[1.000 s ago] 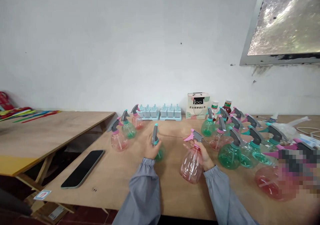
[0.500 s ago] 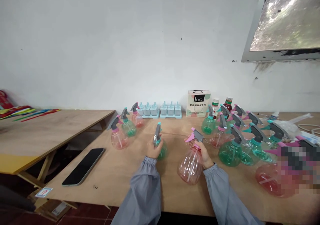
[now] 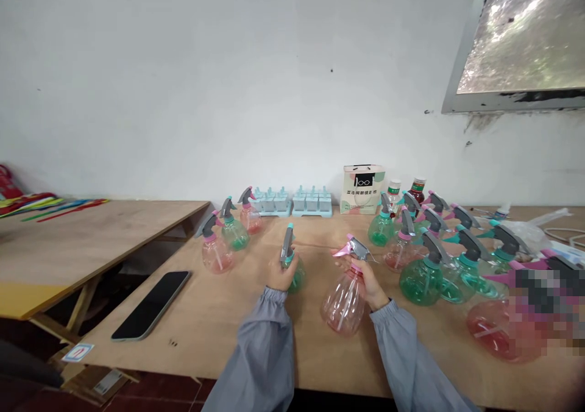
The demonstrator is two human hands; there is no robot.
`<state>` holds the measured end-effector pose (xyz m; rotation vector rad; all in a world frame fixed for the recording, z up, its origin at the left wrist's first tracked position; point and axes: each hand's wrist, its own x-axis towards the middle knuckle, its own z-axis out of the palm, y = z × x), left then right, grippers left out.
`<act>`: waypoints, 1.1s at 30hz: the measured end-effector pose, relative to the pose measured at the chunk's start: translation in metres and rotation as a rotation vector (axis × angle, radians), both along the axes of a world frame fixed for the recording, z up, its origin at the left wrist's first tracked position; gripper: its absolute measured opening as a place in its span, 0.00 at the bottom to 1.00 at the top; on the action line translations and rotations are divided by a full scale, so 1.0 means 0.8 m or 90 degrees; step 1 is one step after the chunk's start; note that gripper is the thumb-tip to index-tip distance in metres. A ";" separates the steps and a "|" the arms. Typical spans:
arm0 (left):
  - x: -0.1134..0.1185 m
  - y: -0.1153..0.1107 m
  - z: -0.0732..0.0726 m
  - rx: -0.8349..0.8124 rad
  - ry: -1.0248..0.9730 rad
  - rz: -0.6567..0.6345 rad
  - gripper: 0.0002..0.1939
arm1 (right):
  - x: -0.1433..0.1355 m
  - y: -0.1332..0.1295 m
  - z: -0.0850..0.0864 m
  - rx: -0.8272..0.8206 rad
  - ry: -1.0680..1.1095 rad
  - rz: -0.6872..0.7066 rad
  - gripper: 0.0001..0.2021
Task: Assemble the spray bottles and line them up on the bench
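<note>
My left hand [image 3: 281, 273] is closed around the neck of a green spray bottle [image 3: 297, 278] with a grey and teal trigger head. In my right hand [image 3: 371, 284] is a clear pink spray bottle [image 3: 343, 307], gripped at its neck below the pink and grey head and tilted a little. Part of the right fingers is hidden behind that neck. To the left stand a pink spray bottle [image 3: 216, 256], a green spray bottle [image 3: 235, 234] and another pink spray bottle [image 3: 251, 219]. A green spray bottle [image 3: 420, 283] is close to my right hand, among several others.
A phone [image 3: 150, 305] lies at the table's left. Two light-blue popsicle molds [image 3: 312, 203], a paper bag [image 3: 362, 192] and two sauce bottles [image 3: 417, 190] stand along the wall. Another table [image 3: 105, 241] is to the left, across a gap. Plastic wrapping [image 3: 530, 234] lies at the right.
My right hand and the pink spray bottle have shifted slightly left. My left hand and its green bottle have hardly moved.
</note>
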<state>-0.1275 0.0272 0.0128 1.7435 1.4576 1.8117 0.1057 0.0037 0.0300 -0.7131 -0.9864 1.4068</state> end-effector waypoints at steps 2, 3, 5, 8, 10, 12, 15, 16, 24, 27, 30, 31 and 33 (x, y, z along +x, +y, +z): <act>0.001 0.000 0.000 -0.003 -0.002 0.002 0.16 | -0.002 0.000 -0.001 0.011 0.008 -0.015 0.18; 0.001 0.000 0.000 -0.004 -0.004 0.002 0.16 | -0.002 0.000 -0.002 0.017 0.014 -0.035 0.17; 0.002 0.000 0.000 -0.007 -0.011 0.003 0.16 | -0.003 0.001 -0.004 0.023 0.025 -0.082 0.16; 0.003 0.000 0.001 -0.006 -0.016 0.003 0.15 | -0.005 0.003 -0.007 0.018 0.035 -0.116 0.16; 0.003 0.000 0.002 -0.001 -0.019 -0.002 0.15 | -0.007 0.004 -0.008 0.002 0.032 -0.111 0.16; 0.003 -0.001 0.002 -0.002 -0.021 -0.003 0.15 | -0.010 0.004 -0.008 -0.004 0.024 -0.113 0.17; 0.003 -0.002 0.003 -0.006 -0.014 0.000 0.14 | -0.012 0.002 -0.009 0.024 0.012 -0.152 0.17; 0.003 -0.002 0.003 -0.004 -0.011 0.000 0.14 | -0.012 0.001 -0.010 0.034 0.007 -0.167 0.17; 0.004 0.000 0.002 0.017 -0.015 -0.003 0.14 | 0.039 -0.051 0.001 0.145 -0.269 -0.282 0.15; 0.005 -0.002 0.003 0.026 -0.004 -0.015 0.14 | 0.079 -0.087 0.002 0.188 -0.336 -0.360 0.19; 0.007 -0.003 0.003 0.008 0.003 -0.014 0.14 | 0.125 -0.121 -0.005 0.209 -0.422 -0.444 0.22; 0.008 -0.003 0.004 0.001 0.003 -0.011 0.14 | 0.139 -0.130 -0.007 0.211 -0.456 -0.469 0.22; 0.008 -0.003 0.003 -0.003 -0.001 -0.007 0.14 | 0.162 -0.143 -0.009 0.228 -0.501 -0.563 0.24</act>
